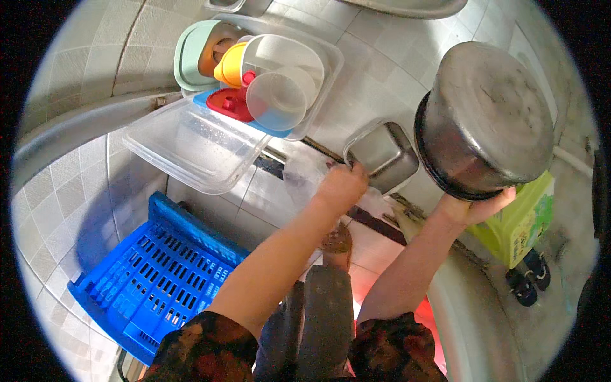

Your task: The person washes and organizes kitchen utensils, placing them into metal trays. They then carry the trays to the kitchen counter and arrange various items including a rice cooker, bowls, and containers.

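My right hand (pixel 477 207) holds a large metal cooking pot (pixel 496 110) from below by its dark rim. The pot is tipped over, so its scuffed base faces me. My left hand (pixel 341 188) is curled at the near corner of a rectangular stainless steel container (pixel 382 155), its fingers at the rim. That container hangs partly over the counter edge, and what its far side rests on is hard to tell. A crumpled clear plastic bag (pixel 300 179) lies by my left wrist; my hand hides part of it.
A clear plastic tub (pixel 334 62) on the tiled counter holds several food containers and lids. A clear lid (pixel 195 143) juts over the edge. Below stands a blue plastic basket (pixel 176 267). To the right are a green bag (pixel 520 224) and dark sandals (pixel 522 286).
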Action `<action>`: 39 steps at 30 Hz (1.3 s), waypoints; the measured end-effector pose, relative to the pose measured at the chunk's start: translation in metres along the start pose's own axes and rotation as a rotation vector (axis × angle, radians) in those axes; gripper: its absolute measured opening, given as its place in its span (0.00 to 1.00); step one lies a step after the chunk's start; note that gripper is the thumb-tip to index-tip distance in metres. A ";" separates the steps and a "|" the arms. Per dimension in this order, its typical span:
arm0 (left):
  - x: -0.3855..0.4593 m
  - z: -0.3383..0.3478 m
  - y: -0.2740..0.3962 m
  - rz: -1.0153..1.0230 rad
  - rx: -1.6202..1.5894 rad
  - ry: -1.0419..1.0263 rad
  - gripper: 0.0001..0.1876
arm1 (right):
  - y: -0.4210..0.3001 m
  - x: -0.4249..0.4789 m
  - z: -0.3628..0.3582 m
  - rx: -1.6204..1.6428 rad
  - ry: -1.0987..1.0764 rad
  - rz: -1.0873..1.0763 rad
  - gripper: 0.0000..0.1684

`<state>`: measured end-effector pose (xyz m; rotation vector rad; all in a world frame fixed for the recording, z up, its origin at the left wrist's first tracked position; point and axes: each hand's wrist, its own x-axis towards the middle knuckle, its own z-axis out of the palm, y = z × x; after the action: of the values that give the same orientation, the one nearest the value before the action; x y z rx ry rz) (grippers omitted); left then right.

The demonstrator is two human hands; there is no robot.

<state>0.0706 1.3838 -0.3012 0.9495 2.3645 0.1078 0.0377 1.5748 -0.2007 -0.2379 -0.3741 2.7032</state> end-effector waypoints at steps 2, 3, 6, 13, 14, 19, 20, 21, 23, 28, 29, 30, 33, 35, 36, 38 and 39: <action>0.000 0.000 -0.008 0.111 0.029 0.095 0.09 | 0.003 -0.005 0.003 -0.268 0.226 -0.165 0.31; -0.002 -0.003 -0.008 0.115 -0.027 0.115 0.08 | 0.010 -0.008 0.010 -0.394 0.279 -0.233 0.31; -0.006 -0.017 -0.004 0.106 -0.186 0.134 0.07 | 0.036 -0.014 0.045 -0.615 0.473 -0.388 0.32; -0.053 -0.085 0.027 0.086 -0.482 0.166 0.05 | 0.016 -0.021 0.107 -0.553 0.459 -0.322 0.31; -0.059 -0.095 0.033 0.090 -0.512 0.172 0.06 | 0.015 -0.022 0.112 -0.731 0.469 -0.411 0.36; -0.089 -0.147 0.055 -0.091 -0.704 0.193 0.08 | -0.001 -0.043 0.160 -0.872 0.420 -0.505 0.33; -0.097 -0.157 0.054 -0.122 -0.731 0.145 0.09 | -0.011 -0.050 0.164 -0.779 0.384 -0.438 0.32; -0.108 -0.170 0.050 -0.151 -0.757 0.093 0.10 | -0.014 -0.055 0.174 -0.686 0.352 -0.371 0.31; -0.124 -0.188 0.047 -0.222 -0.822 0.034 0.12 | -0.019 -0.058 0.197 -0.625 0.445 -0.341 0.31; -0.169 -0.239 0.038 -0.304 -1.007 0.011 0.15 | -0.014 -0.082 0.244 -0.758 0.380 -0.427 0.32; -0.177 -0.239 0.039 -0.347 -1.132 0.037 0.17 | -0.014 -0.083 0.258 -0.682 0.402 -0.413 0.33; -0.185 -0.231 0.040 -0.396 -1.258 0.071 0.18 | -0.011 -0.084 0.276 -0.602 0.420 -0.390 0.34; -0.214 -0.235 0.041 -0.416 -1.504 0.197 0.21 | -0.015 -0.089 0.296 -0.805 0.322 -0.519 0.35; -0.235 -0.241 0.045 -0.395 -1.726 0.272 0.21 | -0.027 -0.093 0.295 -0.997 0.208 -0.587 0.33; -0.244 -0.244 0.048 -0.374 -1.889 0.298 0.21 | -0.026 -0.095 0.306 -1.051 0.208 -0.596 0.32; -0.264 -0.251 0.056 -0.382 -2.072 0.370 0.22 | -0.026 -0.100 0.326 -1.072 0.203 -0.603 0.30; -0.278 -0.261 0.056 -0.420 -2.089 0.423 0.22 | -0.024 -0.101 0.335 -1.037 0.195 -0.596 0.30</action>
<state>0.1230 1.2790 0.0658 -0.6411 1.3048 2.0913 0.0644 1.4795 0.1351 -0.5510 -1.4808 1.6797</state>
